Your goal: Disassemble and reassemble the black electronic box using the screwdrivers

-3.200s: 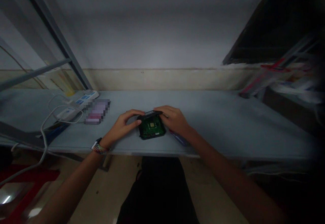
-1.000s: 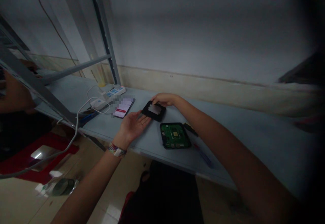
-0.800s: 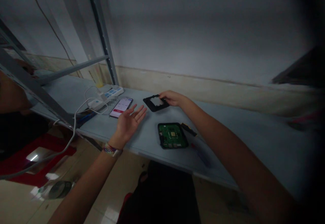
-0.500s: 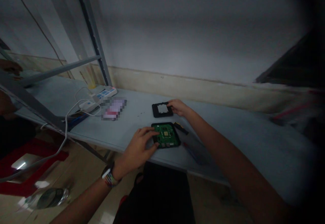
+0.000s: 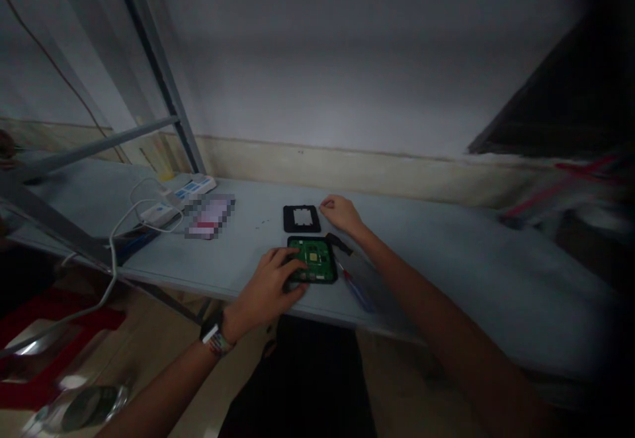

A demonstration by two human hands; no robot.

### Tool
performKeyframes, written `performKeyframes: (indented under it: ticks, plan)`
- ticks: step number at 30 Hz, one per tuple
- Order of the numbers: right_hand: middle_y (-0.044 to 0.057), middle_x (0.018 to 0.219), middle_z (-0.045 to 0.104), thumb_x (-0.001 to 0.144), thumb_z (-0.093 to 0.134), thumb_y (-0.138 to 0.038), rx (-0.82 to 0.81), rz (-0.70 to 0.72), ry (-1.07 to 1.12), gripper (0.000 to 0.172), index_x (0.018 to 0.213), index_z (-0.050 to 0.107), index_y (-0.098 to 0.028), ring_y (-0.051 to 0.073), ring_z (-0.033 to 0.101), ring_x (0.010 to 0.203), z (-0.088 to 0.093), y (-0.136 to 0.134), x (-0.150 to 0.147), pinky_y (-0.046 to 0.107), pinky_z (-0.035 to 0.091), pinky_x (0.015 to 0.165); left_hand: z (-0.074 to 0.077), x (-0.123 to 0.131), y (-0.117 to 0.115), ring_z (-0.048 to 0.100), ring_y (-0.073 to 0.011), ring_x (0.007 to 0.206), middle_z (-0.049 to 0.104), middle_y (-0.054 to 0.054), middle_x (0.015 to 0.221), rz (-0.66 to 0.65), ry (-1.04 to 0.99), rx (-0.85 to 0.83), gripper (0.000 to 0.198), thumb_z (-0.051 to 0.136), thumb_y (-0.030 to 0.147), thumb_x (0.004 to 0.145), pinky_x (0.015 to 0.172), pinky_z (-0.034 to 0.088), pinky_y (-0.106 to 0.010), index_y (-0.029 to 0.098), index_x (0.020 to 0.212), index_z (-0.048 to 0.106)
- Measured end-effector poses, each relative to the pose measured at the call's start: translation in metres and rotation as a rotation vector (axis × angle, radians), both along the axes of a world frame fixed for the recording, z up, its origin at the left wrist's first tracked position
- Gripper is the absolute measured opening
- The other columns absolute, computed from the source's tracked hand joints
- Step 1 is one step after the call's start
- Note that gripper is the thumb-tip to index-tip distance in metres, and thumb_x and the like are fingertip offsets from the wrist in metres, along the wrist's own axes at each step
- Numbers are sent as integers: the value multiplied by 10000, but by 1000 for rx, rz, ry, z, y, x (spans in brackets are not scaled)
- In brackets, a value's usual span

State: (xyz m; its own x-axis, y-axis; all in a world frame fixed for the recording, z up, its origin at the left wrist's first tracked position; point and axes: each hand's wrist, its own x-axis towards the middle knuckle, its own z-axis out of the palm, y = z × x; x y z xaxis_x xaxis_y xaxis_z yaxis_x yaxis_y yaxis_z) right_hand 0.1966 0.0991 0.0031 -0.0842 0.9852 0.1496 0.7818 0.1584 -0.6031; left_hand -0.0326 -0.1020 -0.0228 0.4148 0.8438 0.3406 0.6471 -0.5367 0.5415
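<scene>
A green circuit board [image 5: 322,262] sits in a black square casing on the blue-grey table. My left hand [image 5: 272,282] rests on its left side with the fingers spread. Behind it lies a flat black cover [image 5: 292,227] with a pale square centre. Just right of that cover, my right hand [image 5: 341,214] has its fingers drawn together near the cover's corner; whether something small is between them is too small to tell. A black strip [image 5: 340,245] and a screwdriver [image 5: 358,290] with a blue handle lie right of the casing.
A phone with a blurred screen [image 5: 211,216], a white power strip [image 5: 198,186] and cables are at the left. Grey metal frame bars [image 5: 159,61] rise there. A person's hand [image 5: 6,147] shows at the far left edge.
My right hand has let go of the black cover, which now lies straighter on the table. My left hand remains on the board. The whole view has shifted slightly.
</scene>
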Motion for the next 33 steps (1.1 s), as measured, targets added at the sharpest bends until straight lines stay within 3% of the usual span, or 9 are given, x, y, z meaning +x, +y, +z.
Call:
performKeyframes:
  ticks: [3, 6, 9, 13, 20, 23, 27, 33]
  plan:
    - [154, 1111, 813, 969, 686, -228, 78, 90, -16, 231, 1172, 771, -157, 297, 772, 1049, 1, -35, 14, 436, 586, 1007, -1, 2, 3, 555, -340, 1439, 629, -114, 1533, 8, 27, 18, 282, 761, 276, 1012, 1243, 479, -599, 268, 1293, 734]
    - [146, 1329, 768, 923, 698, -178, 122, 222, -18, 361, 1283, 735, -189, 285, 734, 1260, -4, -77, 31, 432, 561, 1145, -2, 4, 9, 560, -331, 1427, 632, -104, 1529, -8, 29, 29, 260, 747, 272, 1024, 1238, 486, -587, 272, 1283, 723]
    - [161, 1422, 714, 862, 684, -136, 239, 360, -61, 525, 1381, 698, -212, 336, 678, 1366, -15, -113, 47, 547, 538, 1217, -2, 8, 16, 559, -326, 1430, 633, -100, 1529, -29, 34, 42, 255, 739, 288, 1033, 1242, 480, -566, 273, 1286, 716]
    - [211, 1604, 591, 924, 674, -226, 359, 314, -156, 566, 1488, 640, -191, 402, 589, 1496, -28, -145, 59, 628, 511, 1260, -1, 13, 23, 564, -322, 1431, 634, -98, 1535, -38, 47, 29, 258, 728, 285, 1037, 1238, 481, -553, 272, 1293, 706]
    - [211, 1657, 562, 972, 694, -360, 299, 239, -132, 537, 1484, 636, -212, 406, 571, 1545, -35, -164, 57, 645, 509, 1274, -1, 17, 25, 557, -331, 1434, 625, -86, 1553, -33, 57, 28, 258, 733, 306, 1037, 1230, 478, -560, 280, 1291, 694]
    - [235, 1711, 500, 968, 713, -411, 302, 214, -126, 659, 1571, 563, -191, 418, 495, 1613, -42, -172, 56, 653, 465, 1308, -2, 17, 23, 558, -335, 1432, 622, -87, 1553, -22, 61, 40, 259, 717, 322, 1045, 1225, 479, -571, 286, 1300, 684]
    - [226, 1776, 411, 927, 718, -347, 318, 258, -151, 809, 1675, 435, -226, 439, 462, 1632, -55, -182, 63, 688, 475, 1287, -1, 19, 19, 543, -340, 1445, 601, -105, 1572, -5, 75, 46, 269, 657, 279, 1058, 1235, 478, -580, 265, 1326, 646]
    - [221, 1681, 539, 1022, 537, -213, 366, 226, -187, 536, 1556, 577, -188, 392, 568, 1547, -66, -173, 76, 648, 504, 1282, 2, 21, 15, 505, -348, 1467, 580, -130, 1573, 5, 126, 60, 269, 603, 252, 1074, 1249, 471, -596, 239, 1342, 608]
